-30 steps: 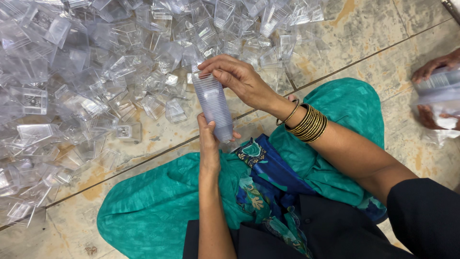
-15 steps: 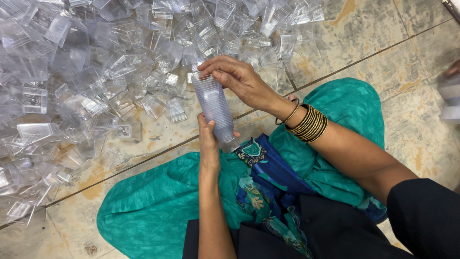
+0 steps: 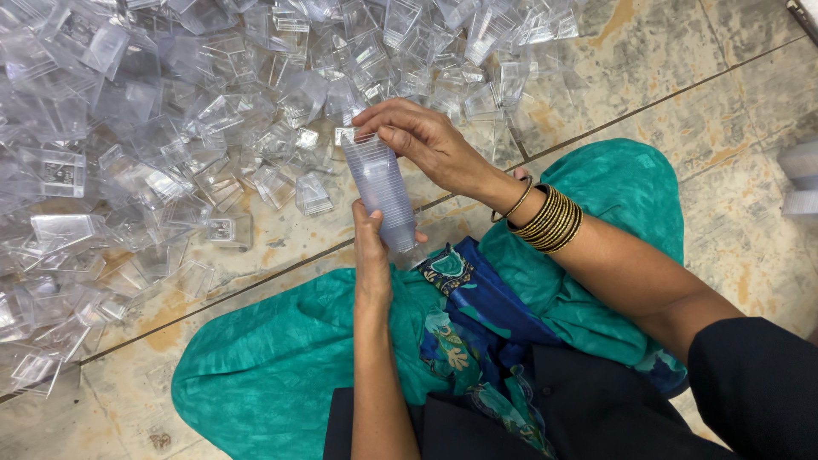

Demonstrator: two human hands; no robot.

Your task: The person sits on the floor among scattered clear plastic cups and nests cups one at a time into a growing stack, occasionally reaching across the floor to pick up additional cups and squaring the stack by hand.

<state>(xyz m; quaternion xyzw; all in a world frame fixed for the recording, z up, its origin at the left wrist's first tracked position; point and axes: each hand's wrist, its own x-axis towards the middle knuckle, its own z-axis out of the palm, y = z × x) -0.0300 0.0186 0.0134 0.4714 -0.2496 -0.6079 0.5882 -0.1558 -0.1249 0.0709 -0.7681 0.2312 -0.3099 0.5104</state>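
Left grip: my left hand (image 3: 371, 255) is clamped round the near/bottom end of a stack of nested clear plastic cups (image 3: 380, 186), thumb side up, fingers wrapped behind it.
Right grip: my right hand (image 3: 426, 143) sits on the far/top end of the same stack, fingertips (image 3: 368, 119) curled over the rim, pinched shut on it.
Stack: held up off the floor betw. both hands, tilted, top end leaning far-left, bottom end nearer my lap.
Where: roughly centre of view, just above the near edge of the pile, over the tile joint.
Wrist: gold bangles (image 3: 550, 220) on my right forearm, just behind the hand.
Lap: green cloth (image 3: 281, 358) spread over my knees, w/ a blue patterned scarf (image 3: 477, 315) lying on it to the right of my left arm; black sleeve (image 3: 754, 383) at near right.
Pile: loose clear plastic cups (image 3: 170, 145) heaped across the far and left part of the floor, many tipped on their sides, some touching the stack's top end area.
Floor: worn stone tiles (image 3: 665, 77) w/ dark joints, bare at far right.
Right edge: pale blurred object (image 3: 801, 179), can't tell what it is.
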